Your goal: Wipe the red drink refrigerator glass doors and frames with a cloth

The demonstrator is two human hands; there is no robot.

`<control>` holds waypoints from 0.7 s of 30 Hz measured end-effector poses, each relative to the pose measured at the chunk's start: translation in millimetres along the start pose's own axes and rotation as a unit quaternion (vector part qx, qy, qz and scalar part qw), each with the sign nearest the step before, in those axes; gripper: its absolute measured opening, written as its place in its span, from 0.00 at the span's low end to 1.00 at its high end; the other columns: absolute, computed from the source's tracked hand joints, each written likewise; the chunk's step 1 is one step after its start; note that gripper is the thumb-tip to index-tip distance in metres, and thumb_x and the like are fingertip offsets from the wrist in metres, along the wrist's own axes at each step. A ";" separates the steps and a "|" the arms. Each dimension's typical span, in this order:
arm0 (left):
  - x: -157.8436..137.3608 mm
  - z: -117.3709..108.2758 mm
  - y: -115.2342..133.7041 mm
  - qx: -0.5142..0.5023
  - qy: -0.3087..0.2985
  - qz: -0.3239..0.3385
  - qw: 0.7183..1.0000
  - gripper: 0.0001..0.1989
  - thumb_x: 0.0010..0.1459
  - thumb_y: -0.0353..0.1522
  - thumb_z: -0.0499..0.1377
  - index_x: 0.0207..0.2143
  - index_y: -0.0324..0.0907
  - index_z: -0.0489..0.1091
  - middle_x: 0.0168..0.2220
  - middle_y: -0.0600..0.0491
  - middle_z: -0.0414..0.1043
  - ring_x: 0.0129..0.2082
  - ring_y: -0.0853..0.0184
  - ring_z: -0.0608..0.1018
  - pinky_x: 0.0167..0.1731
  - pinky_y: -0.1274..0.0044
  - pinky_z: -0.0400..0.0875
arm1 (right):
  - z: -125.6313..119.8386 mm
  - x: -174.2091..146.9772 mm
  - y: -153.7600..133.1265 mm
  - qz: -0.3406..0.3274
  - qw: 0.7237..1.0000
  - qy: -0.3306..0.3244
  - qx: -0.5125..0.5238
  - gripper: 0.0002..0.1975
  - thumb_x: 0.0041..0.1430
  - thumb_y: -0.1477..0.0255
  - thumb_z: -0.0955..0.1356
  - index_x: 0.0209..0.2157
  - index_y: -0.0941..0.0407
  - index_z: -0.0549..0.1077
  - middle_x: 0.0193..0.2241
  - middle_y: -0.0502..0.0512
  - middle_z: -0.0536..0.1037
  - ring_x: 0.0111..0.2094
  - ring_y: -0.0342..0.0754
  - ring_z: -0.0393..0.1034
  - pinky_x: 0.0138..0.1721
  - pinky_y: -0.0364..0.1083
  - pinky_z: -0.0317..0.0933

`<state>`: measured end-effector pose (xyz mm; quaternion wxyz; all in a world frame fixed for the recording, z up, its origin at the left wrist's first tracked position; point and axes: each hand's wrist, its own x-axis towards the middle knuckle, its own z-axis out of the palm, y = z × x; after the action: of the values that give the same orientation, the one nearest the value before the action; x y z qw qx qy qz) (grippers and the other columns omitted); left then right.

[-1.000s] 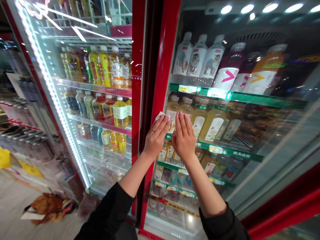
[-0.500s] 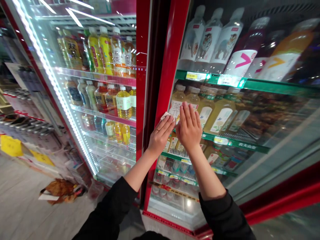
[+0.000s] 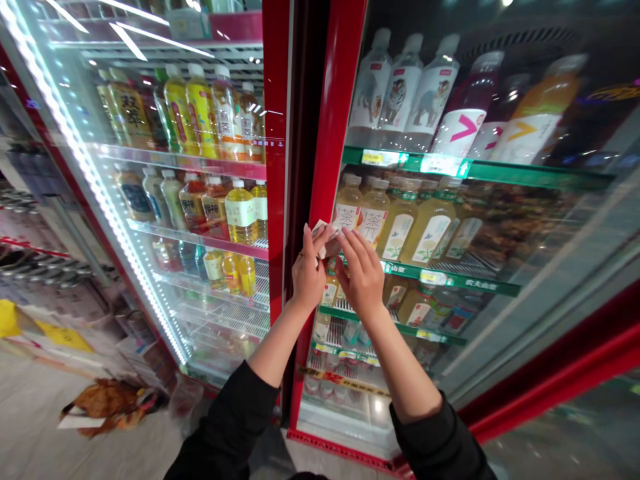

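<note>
In front of the red door frame (image 3: 336, 100), the half-curled left hand (image 3: 309, 279) grips a white tissue (image 3: 320, 227), while the right hand (image 3: 364, 279), loosely bent and half open, meets its edge, apparently steadying it.

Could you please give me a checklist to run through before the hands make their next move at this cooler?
1. Left hand has hold of the white wad: ok, it sits between thumb and fingers.
2. Right hand clear of the wad: not ok, its fingertips are right at the wad's edge.
3. Hands touching the glass: cannot tell from this angle.
4. Black sleeves back from the hands: ok, both end on the forearms.
5. Floor at lower left free of loose things: not ok, a crumpled brown item lies there.
</note>
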<state>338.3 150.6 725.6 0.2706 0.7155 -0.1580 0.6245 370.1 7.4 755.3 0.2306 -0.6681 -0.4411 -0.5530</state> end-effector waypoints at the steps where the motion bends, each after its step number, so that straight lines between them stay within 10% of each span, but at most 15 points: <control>1: 0.3 -0.1 0.3 -0.013 0.001 -0.006 1.000 0.43 0.79 0.29 0.50 0.81 0.55 0.22 0.71 0.48 0.73 0.75 0.63 0.67 0.73 0.58 0.72 | 2.4 0.3 -4.1 -0.010 1.000 -0.009 0.006 0.29 0.78 0.74 0.64 0.76 0.55 0.62 0.67 0.64 0.78 0.72 0.54 0.67 0.71 0.59 0.68; 14: -19.7 -16.7 -9.9 -0.042 -0.036 -0.017 0.998 0.42 0.77 0.31 0.52 0.82 0.52 0.29 0.82 0.45 0.47 0.80 0.58 0.57 0.75 0.61 0.68 | 5.5 11.2 5.0 0.028 0.999 0.005 -0.044 0.17 0.74 0.76 0.67 0.59 0.51 0.79 0.50 0.61 0.83 0.55 0.56 0.76 0.60 0.59 0.74; 21: -3.5 -12.0 -11.2 -0.081 -0.003 -0.059 0.995 0.35 0.79 0.29 0.44 0.82 0.57 0.37 0.83 0.54 0.42 0.81 0.62 0.51 0.79 0.60 0.56 | 15.2 41.4 0.3 0.058 0.996 0.037 -0.057 0.20 0.76 0.76 0.63 0.62 0.49 0.78 0.57 0.60 0.82 0.60 0.57 0.73 0.64 0.62 0.71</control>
<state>334.3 166.2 720.9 0.3635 0.7009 -0.1666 0.5906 378.5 33.2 790.1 0.2398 -0.6836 -0.3603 -0.5876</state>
